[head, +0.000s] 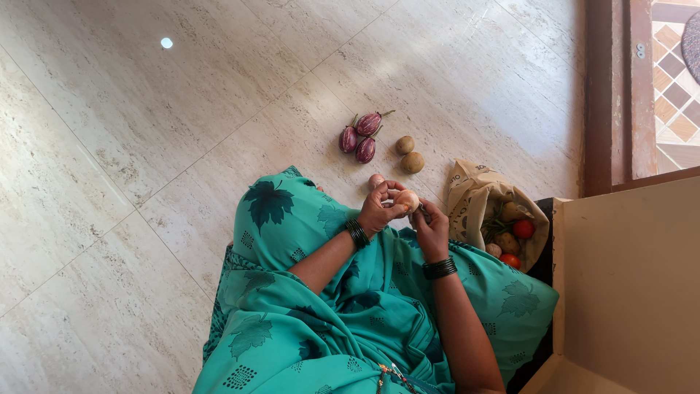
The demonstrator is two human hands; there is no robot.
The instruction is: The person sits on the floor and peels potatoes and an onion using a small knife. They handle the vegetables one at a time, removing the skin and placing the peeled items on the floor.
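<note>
Pale marble floor lies under a seated person in green cloth. Left hand is curled around a small round onion, held above the lap; right hand pinches at its side, perhaps with a small blade. Firm, light, smooth-skinned, it suits a cupped grip; no clear long axis shows. Aubergines lie beyond it.
</note>
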